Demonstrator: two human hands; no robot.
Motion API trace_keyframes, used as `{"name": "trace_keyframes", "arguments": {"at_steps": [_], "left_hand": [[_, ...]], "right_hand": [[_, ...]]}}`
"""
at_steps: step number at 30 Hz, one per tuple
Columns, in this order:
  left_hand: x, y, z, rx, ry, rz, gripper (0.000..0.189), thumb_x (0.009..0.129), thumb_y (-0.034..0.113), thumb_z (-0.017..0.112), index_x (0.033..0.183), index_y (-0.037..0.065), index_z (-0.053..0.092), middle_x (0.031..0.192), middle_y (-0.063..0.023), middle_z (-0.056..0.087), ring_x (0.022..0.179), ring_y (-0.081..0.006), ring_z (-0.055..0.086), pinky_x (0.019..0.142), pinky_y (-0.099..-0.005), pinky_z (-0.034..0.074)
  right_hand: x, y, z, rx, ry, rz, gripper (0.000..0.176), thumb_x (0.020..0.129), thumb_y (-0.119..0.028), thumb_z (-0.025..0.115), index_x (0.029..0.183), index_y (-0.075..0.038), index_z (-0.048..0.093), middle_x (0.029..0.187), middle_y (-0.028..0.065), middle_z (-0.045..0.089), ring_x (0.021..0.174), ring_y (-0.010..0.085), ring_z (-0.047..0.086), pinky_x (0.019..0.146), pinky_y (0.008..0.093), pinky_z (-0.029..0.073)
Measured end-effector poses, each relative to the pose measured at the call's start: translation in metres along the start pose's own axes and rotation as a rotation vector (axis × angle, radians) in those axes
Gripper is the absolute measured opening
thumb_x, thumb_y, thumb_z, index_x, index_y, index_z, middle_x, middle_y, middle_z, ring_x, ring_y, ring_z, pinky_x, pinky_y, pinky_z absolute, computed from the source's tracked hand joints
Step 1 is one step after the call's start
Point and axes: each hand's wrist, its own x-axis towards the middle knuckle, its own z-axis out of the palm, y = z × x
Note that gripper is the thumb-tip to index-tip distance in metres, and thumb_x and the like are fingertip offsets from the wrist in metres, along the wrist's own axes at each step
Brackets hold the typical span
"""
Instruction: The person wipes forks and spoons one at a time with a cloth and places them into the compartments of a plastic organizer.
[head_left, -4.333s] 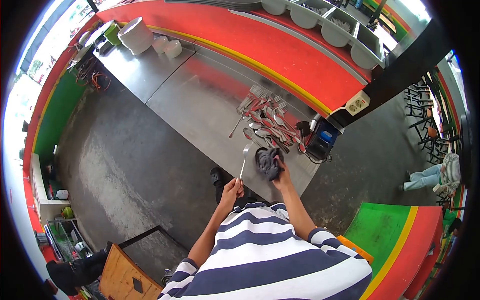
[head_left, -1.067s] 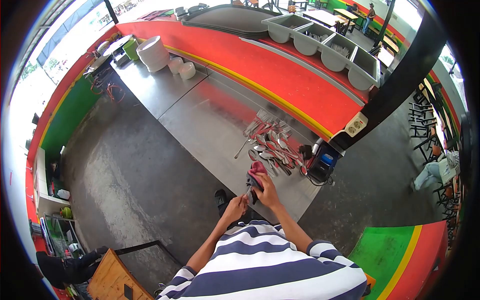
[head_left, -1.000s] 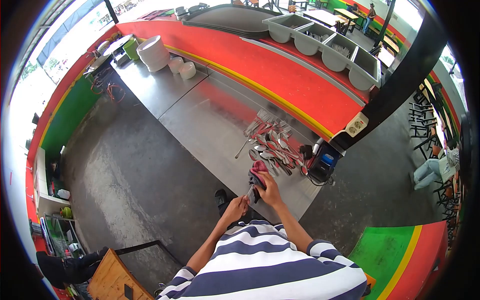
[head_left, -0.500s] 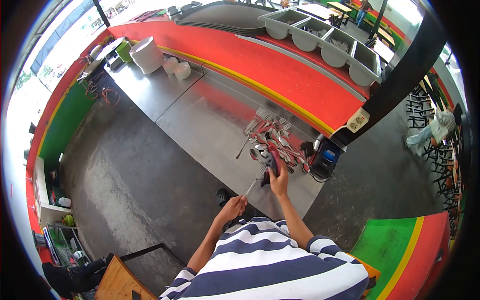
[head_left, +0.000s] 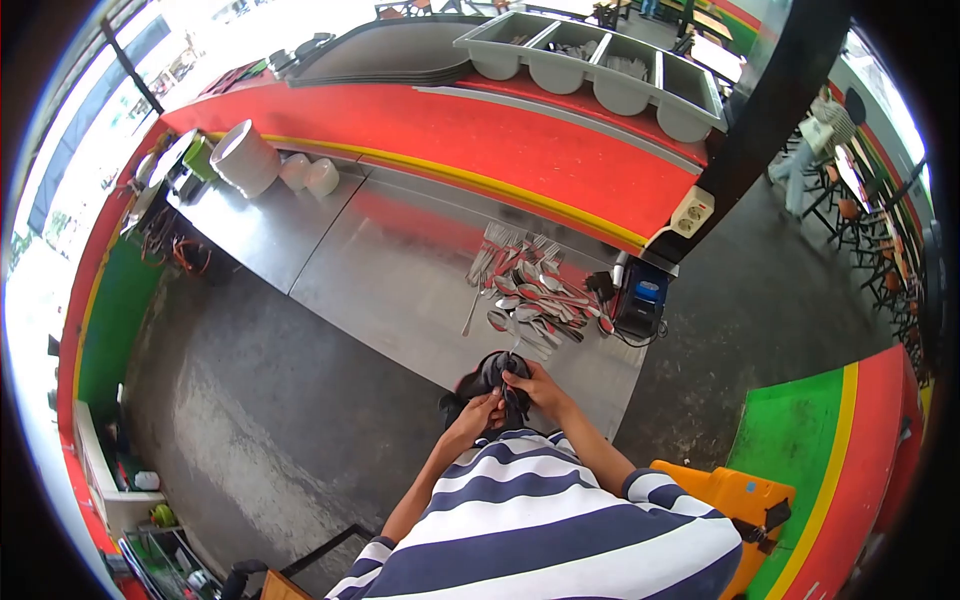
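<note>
Close to my body, my left hand (head_left: 478, 415) is closed around the handle end of a fork, mostly hidden by cloth and fingers. My right hand (head_left: 541, 391) pinches a dark cloth (head_left: 488, 374) around it, almost touching my left hand. Just beyond them, a heap of spoons and forks (head_left: 535, 285) lies on the steel counter (head_left: 385, 265). Forks gather toward the back of the heap and spoons toward the front.
A black device with a blue top (head_left: 643, 297) and cables stands right of the heap. White plates (head_left: 246, 160) and bowls (head_left: 322, 177) are stacked at the left. Above, a red ledge (head_left: 420, 125) carries trays (head_left: 385, 52) and a grey cutlery holder (head_left: 618, 85). A person (head_left: 815, 140) is at the right.
My right hand has come back from the heap's edge toward my body with the cloth. It now meets my left hand, and the cloth covers much of the fork. The view has shifted.
</note>
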Motion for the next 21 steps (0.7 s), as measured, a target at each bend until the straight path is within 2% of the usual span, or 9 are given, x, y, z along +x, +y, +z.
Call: {"name": "trace_keyframes", "arguments": {"at_steps": [1,4,5,8,9,12,15,21], "left_hand": [[0.0,0.007,0.001,0.094,0.029,0.034,0.036,0.105,0.035,0.041,0.083,0.008,0.047,0.069,0.0033,0.04,0.062,-0.0104,0.039,0.059,-0.0267,0.036],[0.014,0.008,-0.009,0.664,0.176,0.339,0.031,0.104,0.029,0.045,0.085,0.004,0.049,0.065,-0.0029,0.046,0.058,-0.0173,0.046,0.057,-0.0329,0.04],[0.021,0.01,-0.013,0.88,0.285,0.457,0.02,0.099,0.017,0.048,0.088,0.001,0.051,0.067,-0.0173,0.057,0.06,-0.034,0.057,0.058,-0.043,0.044],[0.026,0.025,-0.024,1.15,0.245,0.634,0.014,0.097,0.01,0.047,0.093,0.001,0.057,0.069,-0.0186,0.059,0.064,-0.0344,0.06,0.06,-0.0412,0.045],[0.024,0.035,-0.02,1.211,0.237,0.57,0.015,0.094,0.007,0.046,0.091,0.001,0.06,0.071,-0.0234,0.06,0.071,-0.0416,0.061,0.063,-0.0451,0.046],[0.019,0.058,-0.025,1.238,0.087,0.568,0.014,0.092,0.009,0.047,0.093,0.005,0.06,0.072,-0.024,0.062,0.072,-0.0457,0.06,0.065,-0.0521,0.046],[0.019,0.082,-0.03,1.261,0.017,0.451,0.016,0.093,0.011,0.048,0.089,0.006,0.062,0.071,-0.0228,0.062,0.072,-0.0445,0.061,0.065,-0.0505,0.046],[0.026,0.127,-0.048,1.304,-0.134,0.431,0.021,0.095,0.015,0.047,0.087,0.004,0.064,0.073,-0.021,0.064,0.071,-0.0426,0.062,0.066,-0.0479,0.048]], "right_hand": [[0.001,-0.012,0.008,-0.053,0.05,-0.033,0.027,0.087,-0.029,0.074,0.1,-0.007,0.063,0.08,-0.0035,0.06,0.072,0.0068,0.056,0.066,0.0224,0.045],[0.01,-0.019,0.017,-0.076,0.171,-0.095,0.026,0.087,-0.028,0.075,0.098,-0.007,0.064,0.076,-0.0026,0.059,0.065,0.0079,0.055,0.062,0.0231,0.047],[0.014,-0.019,0.018,-0.061,0.206,-0.112,0.027,0.087,-0.028,0.075,0.099,-0.007,0.064,0.075,-0.0022,0.058,0.062,0.0083,0.055,0.06,0.0234,0.048],[0.025,-0.013,0.017,-0.036,0.348,-0.141,0.025,0.086,-0.028,0.075,0.096,-0.008,0.064,0.075,-0.0021,0.059,0.064,0.0088,0.055,0.059,0.0237,0.046],[0.029,-0.013,0.018,0.006,0.383,-0.198,0.029,0.083,-0.032,0.078,0.092,-0.009,0.065,0.075,-0.0022,0.06,0.065,0.0082,0.055,0.059,0.0245,0.045],[0.037,-0.017,0.011,0.069,0.505,-0.222,0.029,0.083,-0.034,0.078,0.091,-0.01,0.065,0.075,-0.0026,0.06,0.065,0.0079,0.055,0.059,0.0242,0.043],[0.048,-0.017,0.01,0.094,0.56,-0.235,0.028,0.084,-0.035,0.077,0.09,-0.01,0.064,0.075,-0.0038,0.059,0.066,0.0074,0.054,0.058,0.0243,0.042],[0.057,-0.041,0.019,0.322,0.63,-0.284,0.024,0.086,-0.032,0.075,0.089,-0.012,0.063,0.074,-0.0045,0.056,0.064,0.008,0.053,0.056,0.0254,0.041]]}}
